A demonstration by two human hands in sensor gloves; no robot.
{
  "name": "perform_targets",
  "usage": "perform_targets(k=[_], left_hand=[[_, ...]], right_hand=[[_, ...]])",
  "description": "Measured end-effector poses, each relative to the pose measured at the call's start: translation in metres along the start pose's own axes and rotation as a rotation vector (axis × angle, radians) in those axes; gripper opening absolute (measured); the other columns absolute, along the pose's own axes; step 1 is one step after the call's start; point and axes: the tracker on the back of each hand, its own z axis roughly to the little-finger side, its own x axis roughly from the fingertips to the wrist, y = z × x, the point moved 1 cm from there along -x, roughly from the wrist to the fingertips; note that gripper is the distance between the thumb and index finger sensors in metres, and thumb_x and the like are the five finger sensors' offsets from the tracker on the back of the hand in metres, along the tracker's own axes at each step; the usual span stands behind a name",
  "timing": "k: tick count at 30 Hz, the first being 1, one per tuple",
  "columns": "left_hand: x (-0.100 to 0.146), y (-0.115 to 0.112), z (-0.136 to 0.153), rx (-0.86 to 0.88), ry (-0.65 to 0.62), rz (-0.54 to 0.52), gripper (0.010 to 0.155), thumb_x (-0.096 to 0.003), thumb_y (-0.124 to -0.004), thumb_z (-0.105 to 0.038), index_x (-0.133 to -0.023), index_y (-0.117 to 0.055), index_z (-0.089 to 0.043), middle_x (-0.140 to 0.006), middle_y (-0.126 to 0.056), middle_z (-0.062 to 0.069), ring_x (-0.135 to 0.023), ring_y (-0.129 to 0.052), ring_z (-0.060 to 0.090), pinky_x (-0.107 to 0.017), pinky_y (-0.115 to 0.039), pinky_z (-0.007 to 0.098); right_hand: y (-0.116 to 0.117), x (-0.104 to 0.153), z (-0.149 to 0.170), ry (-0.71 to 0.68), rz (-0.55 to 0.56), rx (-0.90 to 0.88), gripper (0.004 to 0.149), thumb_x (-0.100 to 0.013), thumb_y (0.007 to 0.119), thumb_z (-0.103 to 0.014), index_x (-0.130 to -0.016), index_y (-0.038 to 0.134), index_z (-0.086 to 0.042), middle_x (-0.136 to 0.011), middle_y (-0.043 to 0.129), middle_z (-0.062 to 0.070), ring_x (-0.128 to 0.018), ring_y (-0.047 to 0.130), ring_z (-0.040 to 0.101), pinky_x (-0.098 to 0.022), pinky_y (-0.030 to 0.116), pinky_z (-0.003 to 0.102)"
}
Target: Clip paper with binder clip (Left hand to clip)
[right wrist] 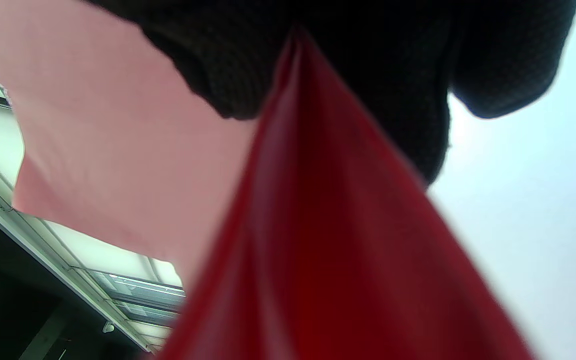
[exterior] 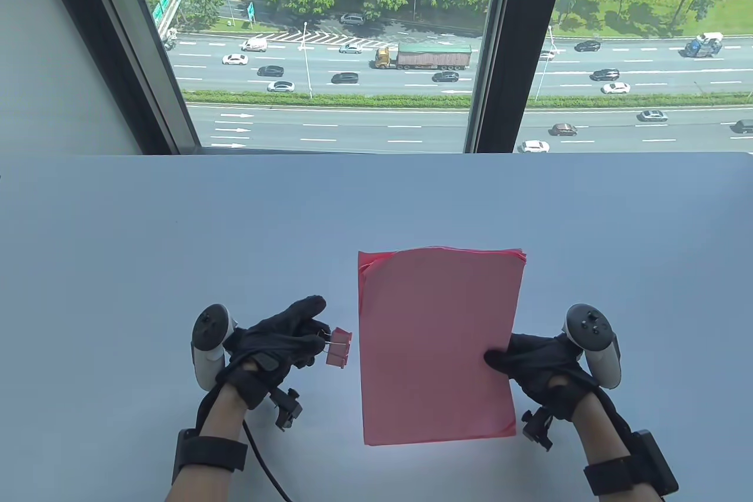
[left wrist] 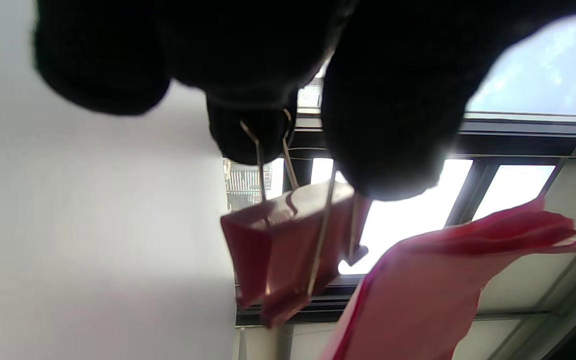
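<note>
A stack of pink paper [exterior: 438, 346] is held up off the white table [exterior: 176, 243]. My right hand [exterior: 529, 363] grips its right edge, thumb on top; the right wrist view shows the paper [right wrist: 318, 250] between my fingers. My left hand [exterior: 288, 340] pinches the wire handles of a pink binder clip [exterior: 338, 347], holding it just left of the paper's left edge, with a small gap between them. In the left wrist view the clip [left wrist: 288, 250] hangs below my fingertips with the paper [left wrist: 418, 295] beside it.
A window [exterior: 353, 43] runs along the table's far edge, overlooking a road. A black cable [exterior: 262, 461] trails from my left wrist toward the near edge.
</note>
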Motion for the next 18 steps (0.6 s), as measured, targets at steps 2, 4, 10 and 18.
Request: perform_targets(k=[2, 4, 10, 18], left_hand=[[-0.001, -0.005, -0.002, 0.012, -0.015, 0.019, 0.082, -0.0317, -0.103, -0.04, -0.102, -0.071, -0.011, -0.077, -0.097, 0.013, -0.023, -0.099, 0.008, -0.036, -0.09, 0.044], [-0.001, -0.008, -0.003, 0.0, -0.024, 0.032, 0.082, -0.0319, -0.103, -0.041, -0.101, -0.072, -0.011, -0.077, -0.097, 0.012, -0.022, -0.098, 0.008, -0.036, -0.09, 0.044], [-0.002, -0.013, -0.004, 0.036, -0.04, 0.041, 0.08, -0.0321, -0.103, -0.041, -0.101, -0.074, -0.012, -0.077, -0.097, 0.012, -0.021, -0.098, 0.008, -0.036, -0.09, 0.044], [0.002, -0.01, -0.007, -0.08, 0.009, -0.041, 0.078, -0.0325, -0.102, -0.043, -0.099, -0.077, -0.012, -0.076, -0.097, 0.011, -0.021, -0.098, 0.009, -0.036, -0.089, 0.044]], right_hand=[[0.001, 0.0, 0.0, -0.001, -0.004, -0.004, 0.041, -0.041, 0.085, -0.027, -0.08, 0.094, -0.014, -0.057, 0.106, 0.006, -0.048, 0.105, 0.033, -0.046, 0.078, 0.056], [0.001, 0.0, 0.0, 0.0, -0.005, -0.006, 0.041, -0.041, 0.085, -0.027, -0.08, 0.094, -0.014, -0.057, 0.106, 0.006, -0.048, 0.105, 0.033, -0.046, 0.078, 0.056], [0.0, 0.0, 0.0, 0.005, 0.022, 0.029, 0.041, -0.042, 0.085, -0.027, -0.079, 0.094, -0.013, -0.056, 0.106, 0.006, -0.047, 0.105, 0.033, -0.046, 0.079, 0.056], [0.002, 0.002, -0.005, -0.012, 0.065, 0.11, 0.041, -0.042, 0.086, -0.028, -0.079, 0.094, -0.013, -0.056, 0.106, 0.007, -0.046, 0.105, 0.033, -0.045, 0.079, 0.056]])
